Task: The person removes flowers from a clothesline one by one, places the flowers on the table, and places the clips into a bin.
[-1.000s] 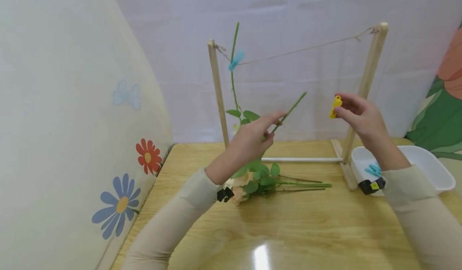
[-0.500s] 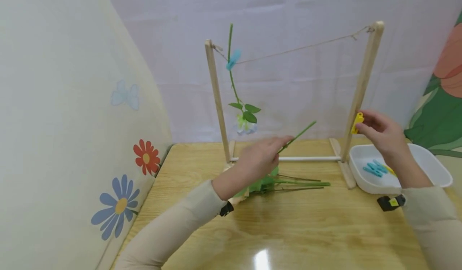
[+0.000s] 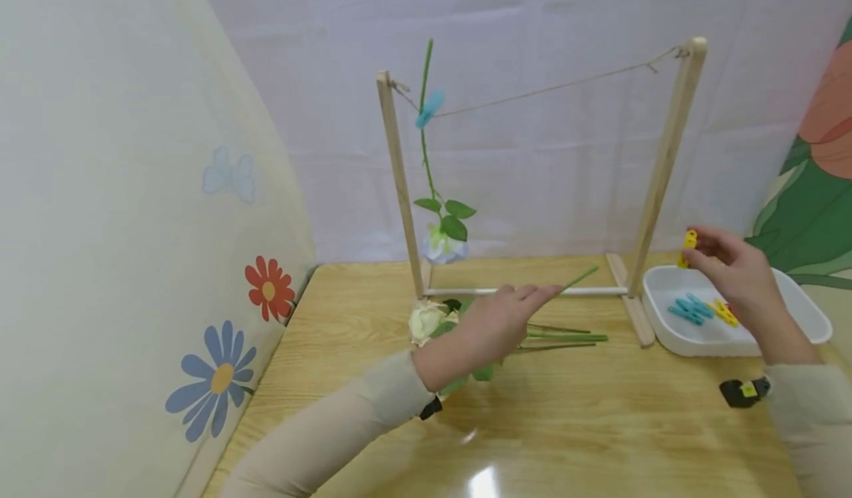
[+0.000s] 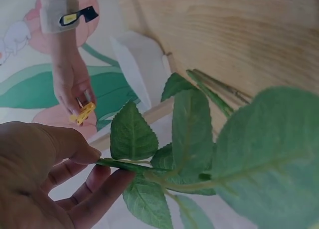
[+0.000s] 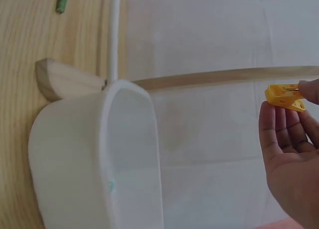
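Observation:
My left hand [image 3: 495, 328] pinches the green stem [image 4: 122, 164] of a leafy flower between thumb and fingers, low over the table. The stem's cut end points up and right in the head view. Between the thumb and fingertips of my right hand [image 3: 745, 272] is a yellow clothespin [image 5: 284, 97], held above the white basin [image 3: 705, 348]. Under and beside my left hand lie cream roses [image 3: 426, 322] with green stems [image 3: 579, 337] pointing right. A pale blue rose [image 3: 444, 246] hangs head down from a twine line [image 3: 532, 95], fastened by a blue clothespin [image 3: 430, 109].
Two wooden posts [image 3: 668, 161] hold the twine, joined low down by a white rod [image 3: 599, 291]. Inside the basin lie blue clothespins [image 3: 691, 309] and yellow clothespins [image 3: 722, 311]. A wall with painted flowers [image 3: 269, 289] borders the table on the left.
My left hand has moved down and slightly right with the stem. The right hand has carried the yellow clothespin right and down, from near the post to over the basin.

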`<act>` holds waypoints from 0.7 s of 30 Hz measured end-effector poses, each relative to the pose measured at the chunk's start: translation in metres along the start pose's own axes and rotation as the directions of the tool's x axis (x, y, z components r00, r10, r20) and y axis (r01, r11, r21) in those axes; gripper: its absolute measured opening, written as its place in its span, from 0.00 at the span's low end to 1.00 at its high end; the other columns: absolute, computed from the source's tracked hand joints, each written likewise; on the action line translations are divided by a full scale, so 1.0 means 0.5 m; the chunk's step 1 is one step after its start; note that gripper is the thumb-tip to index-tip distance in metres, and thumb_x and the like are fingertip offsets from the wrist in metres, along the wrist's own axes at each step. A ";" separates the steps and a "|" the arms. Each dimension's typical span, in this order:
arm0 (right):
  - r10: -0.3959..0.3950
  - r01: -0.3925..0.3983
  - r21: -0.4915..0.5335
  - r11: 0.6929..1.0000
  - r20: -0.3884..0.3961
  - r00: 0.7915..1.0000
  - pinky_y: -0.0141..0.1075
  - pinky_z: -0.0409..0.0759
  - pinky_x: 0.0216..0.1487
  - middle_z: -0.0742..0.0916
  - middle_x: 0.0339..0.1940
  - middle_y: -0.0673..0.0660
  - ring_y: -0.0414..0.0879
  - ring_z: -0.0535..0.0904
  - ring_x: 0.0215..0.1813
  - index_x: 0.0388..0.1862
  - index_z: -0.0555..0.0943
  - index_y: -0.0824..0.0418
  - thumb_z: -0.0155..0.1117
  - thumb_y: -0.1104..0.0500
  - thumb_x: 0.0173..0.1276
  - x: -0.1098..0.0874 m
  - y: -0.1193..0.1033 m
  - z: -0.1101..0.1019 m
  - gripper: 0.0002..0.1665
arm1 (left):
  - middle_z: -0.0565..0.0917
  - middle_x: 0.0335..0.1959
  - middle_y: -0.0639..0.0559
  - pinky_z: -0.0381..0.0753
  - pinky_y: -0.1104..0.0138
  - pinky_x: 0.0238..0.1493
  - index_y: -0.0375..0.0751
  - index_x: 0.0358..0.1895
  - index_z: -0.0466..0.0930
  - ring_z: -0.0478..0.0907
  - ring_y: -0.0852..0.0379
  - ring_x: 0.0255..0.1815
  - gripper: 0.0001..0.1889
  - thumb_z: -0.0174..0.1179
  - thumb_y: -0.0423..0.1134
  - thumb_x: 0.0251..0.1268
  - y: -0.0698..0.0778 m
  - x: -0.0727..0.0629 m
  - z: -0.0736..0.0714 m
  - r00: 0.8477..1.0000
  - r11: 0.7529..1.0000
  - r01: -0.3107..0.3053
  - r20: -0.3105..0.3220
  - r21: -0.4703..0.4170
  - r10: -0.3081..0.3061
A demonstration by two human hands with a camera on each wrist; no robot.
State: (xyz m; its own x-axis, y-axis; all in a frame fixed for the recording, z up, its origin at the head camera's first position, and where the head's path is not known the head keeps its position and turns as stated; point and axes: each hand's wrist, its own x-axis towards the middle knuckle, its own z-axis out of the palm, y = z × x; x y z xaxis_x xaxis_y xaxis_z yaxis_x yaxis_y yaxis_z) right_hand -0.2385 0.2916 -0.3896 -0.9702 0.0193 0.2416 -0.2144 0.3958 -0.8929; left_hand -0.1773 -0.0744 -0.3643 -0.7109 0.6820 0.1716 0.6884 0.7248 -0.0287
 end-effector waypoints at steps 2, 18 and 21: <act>0.006 -0.006 -0.056 0.998 0.000 1.000 0.14 0.74 0.41 0.79 0.42 0.31 0.26 0.74 0.45 0.75 0.70 0.60 0.61 0.50 0.76 -0.001 0.008 -0.003 0.32 | 0.79 0.65 0.55 0.65 0.79 0.14 0.54 0.79 0.57 0.81 0.56 0.42 0.40 0.58 0.25 0.67 0.007 0.000 0.016 1.000 1.000 0.015 0.025 0.008 -0.015; 0.086 -0.059 -0.419 0.906 0.045 0.995 0.23 0.67 0.36 0.78 0.57 0.72 0.55 0.75 0.52 0.71 0.68 0.72 0.56 0.44 0.78 -0.007 0.082 -0.044 0.37 | 0.79 0.61 0.54 0.67 0.80 0.16 0.52 0.80 0.56 0.80 0.55 0.47 0.45 0.61 0.21 0.61 0.022 0.004 0.114 0.992 0.991 -0.081 0.102 0.106 0.070; 0.074 -0.040 -0.453 0.890 0.059 0.996 0.27 0.71 0.31 0.80 0.55 0.74 0.53 0.76 0.50 0.69 0.69 0.73 0.57 0.46 0.78 -0.007 0.097 -0.048 0.35 | 0.79 0.63 0.54 0.71 0.80 0.19 0.51 0.79 0.57 0.80 0.55 0.49 0.45 0.62 0.21 0.60 0.018 0.006 0.129 0.991 0.989 -0.094 0.105 0.115 0.082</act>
State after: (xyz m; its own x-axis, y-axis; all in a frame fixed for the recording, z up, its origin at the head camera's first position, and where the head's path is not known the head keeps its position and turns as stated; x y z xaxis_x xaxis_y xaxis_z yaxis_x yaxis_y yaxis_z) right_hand -0.2429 0.3326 -0.4247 -0.9884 -0.0052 0.1521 -0.1013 0.7680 -0.6324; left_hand -0.1826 -0.0595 -0.4278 -0.6630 0.7458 0.0648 0.7311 0.6637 -0.1579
